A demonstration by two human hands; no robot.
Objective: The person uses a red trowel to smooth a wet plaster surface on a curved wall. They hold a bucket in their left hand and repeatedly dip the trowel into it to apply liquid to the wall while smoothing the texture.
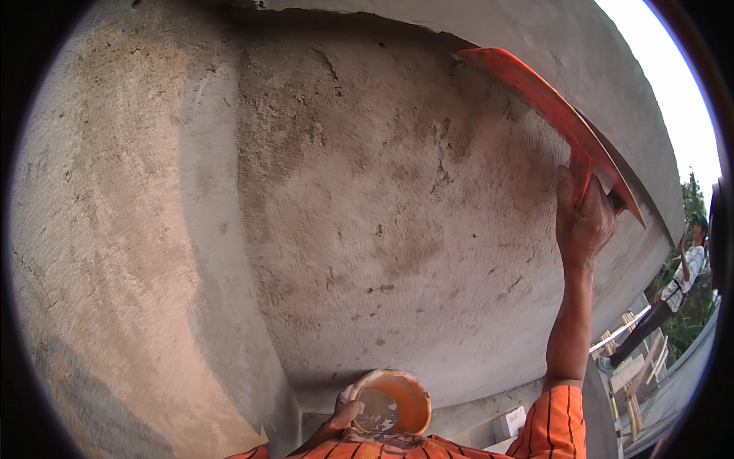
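High on the right, my right hand [587,218] is wrapped round the handle of a long orange plastering float [547,103]. Its blade lies along the lower edge of the smooth grey band [604,69] at the top of the wall; whether the whole face touches is hidden. Low in the middle, my left hand [348,409] grips the rim of an orange bucket [414,402], close to my body. Inside the bucket is a greyish, watery liquid. Between both hands spreads the rough, patchy plaster wall [382,229], pitted with small holes.
At left the wall turns a corner into another plastered face [115,199], partly sunlit. A white block [510,422] lies at the bottom right. Farther right, another person [673,294] stands among wooden pieces [633,382], with greenery behind.
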